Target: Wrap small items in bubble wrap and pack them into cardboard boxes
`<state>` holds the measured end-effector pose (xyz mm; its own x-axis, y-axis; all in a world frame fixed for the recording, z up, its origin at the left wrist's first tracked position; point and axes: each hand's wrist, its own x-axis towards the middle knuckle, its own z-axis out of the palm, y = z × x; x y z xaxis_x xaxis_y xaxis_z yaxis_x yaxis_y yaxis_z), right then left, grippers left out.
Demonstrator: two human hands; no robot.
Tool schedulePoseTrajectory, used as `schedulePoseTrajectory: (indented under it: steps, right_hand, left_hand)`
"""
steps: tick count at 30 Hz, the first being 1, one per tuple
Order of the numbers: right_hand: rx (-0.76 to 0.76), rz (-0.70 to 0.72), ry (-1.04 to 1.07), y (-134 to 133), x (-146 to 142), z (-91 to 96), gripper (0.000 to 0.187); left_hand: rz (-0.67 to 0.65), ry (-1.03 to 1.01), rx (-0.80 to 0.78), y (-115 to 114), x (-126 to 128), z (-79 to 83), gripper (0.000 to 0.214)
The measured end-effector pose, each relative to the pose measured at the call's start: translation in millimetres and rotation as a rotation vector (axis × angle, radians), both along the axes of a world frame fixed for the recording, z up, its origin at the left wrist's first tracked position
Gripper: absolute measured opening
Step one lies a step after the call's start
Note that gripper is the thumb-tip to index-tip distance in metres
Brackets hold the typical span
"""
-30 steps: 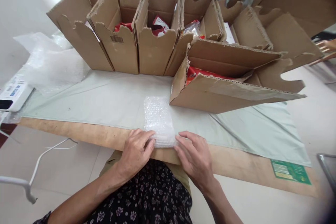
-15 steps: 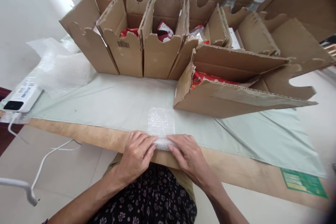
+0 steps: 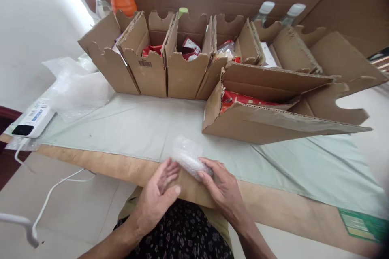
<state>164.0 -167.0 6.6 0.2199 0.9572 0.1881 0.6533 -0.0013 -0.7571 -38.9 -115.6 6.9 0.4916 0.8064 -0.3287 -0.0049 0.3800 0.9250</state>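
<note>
A roll of bubble wrap (image 3: 190,161) lies slantwise near the front edge of the table, with a loose flap at its far left end. My right hand (image 3: 220,180) grips the roll's right end between thumb and fingers. To the left of the roll, my left hand (image 3: 161,192) is open, fingers apart and holding nothing. Whether anything is wrapped inside the roll cannot be seen.
Several open cardboard bins (image 3: 184,77) holding packets stand along the back. A larger cardboard bin (image 3: 243,123) with a red packet sits at right. At left are loose bubble wrap sheets (image 3: 80,89) and a white device (image 3: 35,119) with a cable. Bottles stand behind.
My left hand has let go of the bubble wrap and moved slightly left. The roll has turned from lying straight across to slantwise, held by my right hand alone.
</note>
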Motion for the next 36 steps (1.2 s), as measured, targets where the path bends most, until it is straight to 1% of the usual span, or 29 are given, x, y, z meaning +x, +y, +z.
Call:
schedulePoseTrajectory:
  steps: [2, 4, 5, 7, 8, 9, 10, 12, 13, 14, 16, 17, 20, 22, 25, 27, 29, 31, 33, 34, 35, 36]
  right_hand:
    - [-0.046, 0.049, 0.106, -8.0, -9.2, 6.3, 0.024]
    - [-0.010, 0.058, 0.089, -16.2, -12.6, 10.5, 0.022]
    - [0.027, 0.019, 0.055, -19.8, -11.1, 11.8, 0.022]
    - [0.091, -0.108, 0.022, -25.8, -2.9, 13.7, 0.028]
    - [0.100, -0.148, 0.046, -28.0, 2.0, 14.7, 0.032]
    - [0.091, -0.149, 0.091, -29.7, 5.9, 15.6, 0.036]
    - [0.073, -0.106, 0.141, -30.8, 8.0, 16.4, 0.040]
    - [0.025, 0.036, 0.185, -32.1, 4.2, 16.3, 0.048]
    - [0.008, 0.091, 0.169, -32.6, -1.7, 14.8, 0.055]
    - [0.004, 0.117, 0.136, -33.1, -9.3, 12.2, 0.062]
    - [0.027, 0.068, 0.045, -33.9, -26.3, 4.7, 0.071]
    - [0.050, 0.018, 0.003, -34.1, -33.7, 0.5, 0.070]
    - [0.139, -0.104, -0.066, -32.6, -45.2, -7.7, 0.053]
    - [0.175, -0.124, -0.039, -30.3, -43.5, -6.6, 0.043]
    - [0.120, -0.101, 0.115, -28.0, -33.5, 3.2, 0.036]
    - [0.058, -0.061, 0.223, -29.6, -26.3, 9.8, 0.033]
    - [0.019, -0.039, 0.305, -34.3, -20.9, 12.3, 0.031]
    - [0.015, -0.033, 0.372, -40.9, -18.0, 9.2, 0.036]
    - [0.019, -0.030, 0.391, -46.7, -17.2, 2.7, 0.052]
    - [0.026, -0.042, 0.364, -48.5, -16.8, -0.4, 0.060]
    - [0.039, -0.068, 0.317, -49.5, -16.0, -2.3, 0.063]
    - [0.052, -0.102, 0.260, -49.8, -13.9, -2.4, 0.059]
  left_hand:
    - [-0.052, -0.192, -0.180, 0.3, 10.4, 4.7, 0.059]
    - [-0.034, -0.302, -0.266, 4.2, 22.0, 8.8, 0.046]
    - [-0.019, -0.329, -0.291, 6.1, 26.6, 10.3, 0.043]
    - [-0.012, -0.357, -0.334, 7.7, 31.8, 12.7, 0.044]
    - [-0.021, -0.366, -0.361, 7.5, 32.6, 13.4, 0.045]
    - [-0.029, -0.376, -0.394, 6.8, 32.6, 13.9, 0.046]
    - [-0.030, -0.388, -0.429, 5.9, 32.3, 14.3, 0.047]
    - [0.003, -0.411, -0.497, 4.3, 32.5, 14.4, 0.047]
    - [0.030, -0.420, -0.527, 3.8, 33.5, 14.2, 0.047]
    - [0.056, -0.427, -0.556, 3.4, 35.0, 13.8, 0.046]
    - [0.082, -0.439, -0.607, 3.0, 39.3, 12.3, 0.047]
    - [0.085, -0.444, -0.628, 2.7, 41.4, 11.3, 0.048]
    - [0.100, -0.443, -0.646, 2.3, 44.5, 8.5, 0.049]
    - [0.090, -0.430, -0.596, 3.6, 42.4, 8.2, 0.047]
    - [0.045, -0.450, -0.506, 9.1, 35.8, 9.6, 0.050]
    - [0.050, -0.461, -0.519, 13.5, 32.6, 9.8, 0.053]
    - [0.078, -0.442, -0.560, 16.6, 32.8, 8.7, 0.050]
    - [0.112, -0.416, -0.582, 17.7, 36.7, 7.1, 0.047]
    - [0.142, -0.405, -0.582, 17.3, 43.4, 6.5, 0.047]
    - [0.147, -0.403, -0.579, 16.6, 47.2, 7.0, 0.048]
    - [0.138, -0.401, -0.571, 15.9, 51.0, 7.8, 0.049]
    - [0.113, -0.400, -0.556, 15.4, 54.6, 9.0, 0.048]
